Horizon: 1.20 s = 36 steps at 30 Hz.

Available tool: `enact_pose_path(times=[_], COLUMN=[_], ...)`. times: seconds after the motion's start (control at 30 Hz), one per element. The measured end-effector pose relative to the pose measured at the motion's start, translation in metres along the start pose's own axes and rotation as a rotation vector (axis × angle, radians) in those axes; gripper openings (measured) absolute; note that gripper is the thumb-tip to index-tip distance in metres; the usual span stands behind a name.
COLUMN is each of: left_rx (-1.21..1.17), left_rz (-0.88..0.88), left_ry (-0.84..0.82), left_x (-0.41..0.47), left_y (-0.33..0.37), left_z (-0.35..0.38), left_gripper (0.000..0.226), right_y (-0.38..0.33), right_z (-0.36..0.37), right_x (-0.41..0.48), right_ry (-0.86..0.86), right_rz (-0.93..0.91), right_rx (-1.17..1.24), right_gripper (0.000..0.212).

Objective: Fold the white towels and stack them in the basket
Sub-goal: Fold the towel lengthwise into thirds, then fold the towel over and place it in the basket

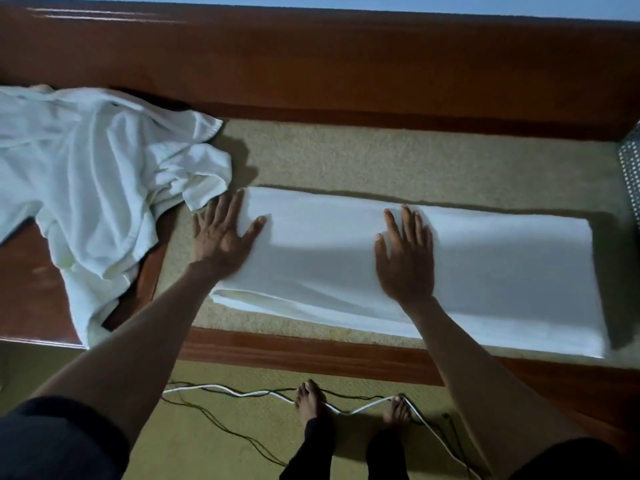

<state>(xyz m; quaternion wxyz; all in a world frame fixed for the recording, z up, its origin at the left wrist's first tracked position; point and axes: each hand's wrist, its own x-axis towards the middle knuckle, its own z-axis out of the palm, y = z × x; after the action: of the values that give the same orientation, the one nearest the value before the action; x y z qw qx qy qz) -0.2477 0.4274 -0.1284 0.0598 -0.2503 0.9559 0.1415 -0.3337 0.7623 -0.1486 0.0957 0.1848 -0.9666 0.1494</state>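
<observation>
On the tan padded top of the wood-framed desk (415,157), a white towel (502,271) lies folded into a long band running left to right, its near long edge close to the desk's front wooden rail. Both of the person's arms reach over it. The left grip (221,237) is released, fingers straight and spread, pressing flat at the band's left end: the thumb lies on the cloth while the outer fingers run along the short edge, partly on the pad. The right grip (405,258) is likewise released, palm down and fingers straight, resting on the towel near its middle. Neither one pinches or curls round the cloth.

To the left, a crumpled heap of white towels (97,168) sprawls unfolded over the desk's wooden corner and onto the pad, one loose corner just beside the left fingers. At the far right edge a pale perforated wall (630,174) pokes into view (whether it is the basket cannot be told, since only a sliver shows). It stands near the towel's right end but apart from it.

Below the desk, two bare feet (311,403) stand on a greenish floor among a white cable (242,392) and thin dark cords.
</observation>
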Motion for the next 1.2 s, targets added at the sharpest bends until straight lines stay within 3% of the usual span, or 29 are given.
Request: enact_pose_path(times=[0.33,0.53,0.77,0.83,1.03,1.2], left_rx=[-0.118,-0.390,-0.632,-0.691,-0.949,-1.049], left_rz=[0.106,-0.197,-0.514,-0.542,-0.393,-0.339], left_ry=[-0.030,0.104,-0.200,-0.297,-0.446,-0.522], left_x=[-0.059,-0.049,-0.007,0.000,-0.008,-0.026], left_y=[-0.047,0.002,0.013,0.012,0.016,0.022], left_z=[-0.002,-0.016,-0.036,-0.044,-0.064,-0.084], left_gripper=[0.070,0.064,0.078,0.063,0.032,0.030], right_y=[-0.003,-0.004,-0.006,-0.004,0.000,-0.001], right_z=[0.001,-0.001,-0.005,-0.006,-0.004,-0.006], right_x=[-0.003,-0.002,0.002,0.003,0.004,0.003], right_ry=[0.053,0.006,-0.027,-0.060,-0.110,-0.159], right_rz=[0.020,0.044,0.041,0.051,0.074,0.089], right_rx=[0.016,0.016,-0.002,-0.006,-0.010,-0.025], right_gripper=[0.051,0.052,0.050,0.051,0.053,0.053])
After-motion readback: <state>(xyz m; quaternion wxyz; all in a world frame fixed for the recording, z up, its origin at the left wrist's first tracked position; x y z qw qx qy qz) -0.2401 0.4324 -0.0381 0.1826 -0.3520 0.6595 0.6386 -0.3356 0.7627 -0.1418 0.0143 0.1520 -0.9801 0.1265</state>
